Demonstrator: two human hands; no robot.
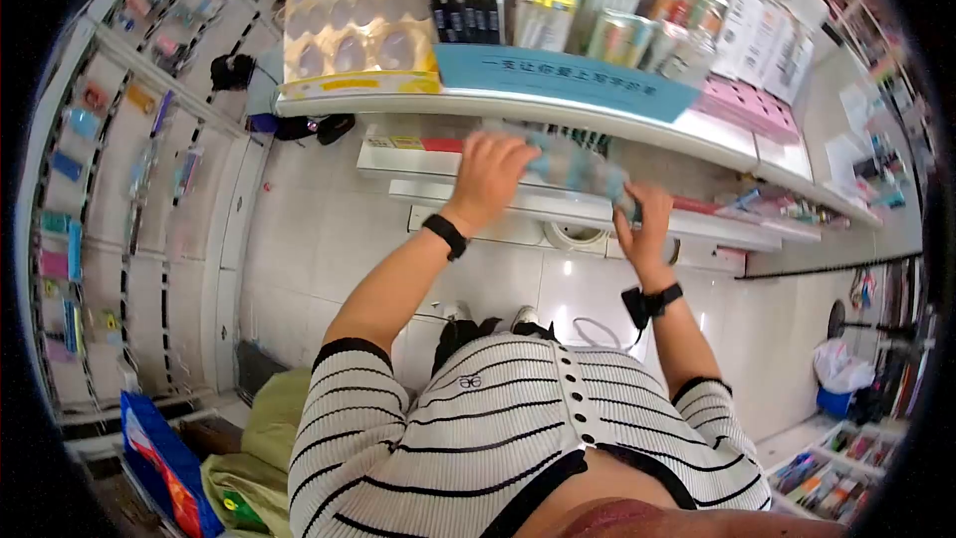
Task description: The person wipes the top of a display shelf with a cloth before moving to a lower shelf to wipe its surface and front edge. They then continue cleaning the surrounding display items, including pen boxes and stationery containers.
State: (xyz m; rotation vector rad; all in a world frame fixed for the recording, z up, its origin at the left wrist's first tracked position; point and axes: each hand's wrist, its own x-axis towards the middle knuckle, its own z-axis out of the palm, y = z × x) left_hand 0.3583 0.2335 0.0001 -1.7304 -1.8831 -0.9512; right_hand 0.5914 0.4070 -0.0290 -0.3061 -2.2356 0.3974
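Between my two hands is a long, see-through package with light-blue parts (580, 169), blurred, held in front of the lower shelf. My left hand (490, 175) is closed on its left end, fingers curled over the top. At its other end my right hand (647, 219) grips with thumb and fingers. What lies inside the package is too smeared to name. Just behind it, a row of dark-tipped items (578, 139) shows on the lower shelf (408, 161).
Above my hands, an upper shelf (518, 105) holds pens (468, 15), boxed goods and a gold display tray (358, 10). A blue sign (568, 75) fronts it. Hanging goods line a rack (144, 169) at left. A blue bag (164, 468) stands at lower left.
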